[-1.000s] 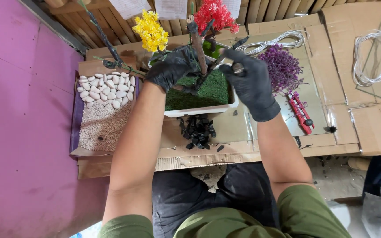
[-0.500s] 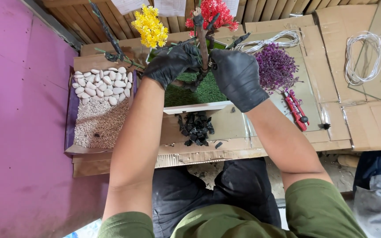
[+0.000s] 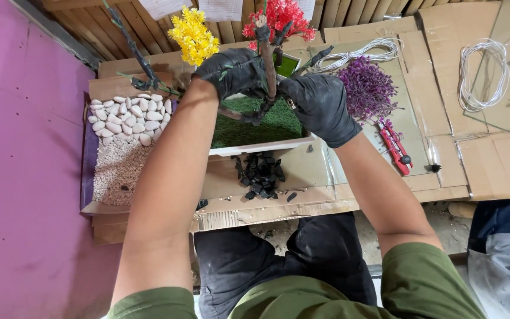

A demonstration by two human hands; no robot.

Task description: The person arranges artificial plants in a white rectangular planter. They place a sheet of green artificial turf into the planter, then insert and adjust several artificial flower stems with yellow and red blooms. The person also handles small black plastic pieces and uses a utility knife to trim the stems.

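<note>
tray (image 3: 255, 147) ctr on counter (image 3: 326, 171) w/ trunk (image 3: 268, 71) standing in it | pebble box (image 3: 119, 177) left of tray | chip pile (image 3: 261, 174) just in front | sprig bunch (image 3: 368, 88) right, cutter (image 3: 395, 147) nearer than it | wire coils (image 3: 482, 74) far right & behind tray

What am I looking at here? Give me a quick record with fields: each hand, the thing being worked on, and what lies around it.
left hand: black glove, gripping the small tree's branches
right hand: black glove, closed at the trunk
tray: white, with green turf
blooms: yellow flowers, red flowers
left: box of white pebbles and gravel
front: black chips
right: purple sprig, red cutter, wire coil
</note>
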